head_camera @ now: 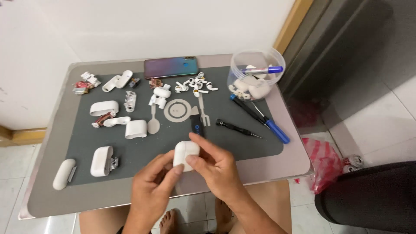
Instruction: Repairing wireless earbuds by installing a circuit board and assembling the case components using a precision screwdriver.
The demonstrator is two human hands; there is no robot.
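Both hands are gripping a smooth, rounded white plastic earbud case (186, 155) above the desk's (277, 167) near edge: the left hand (152, 184) is pinching it from below, the right hand (215, 167) is curling fingers over its top. Glossy white shells are lying across the matte grey mat (173, 149).

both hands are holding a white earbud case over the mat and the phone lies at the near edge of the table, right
Not quite. The head view shows both hands, left hand and right hand, holding the white earbud case, but the phone lies at the far edge of the table.
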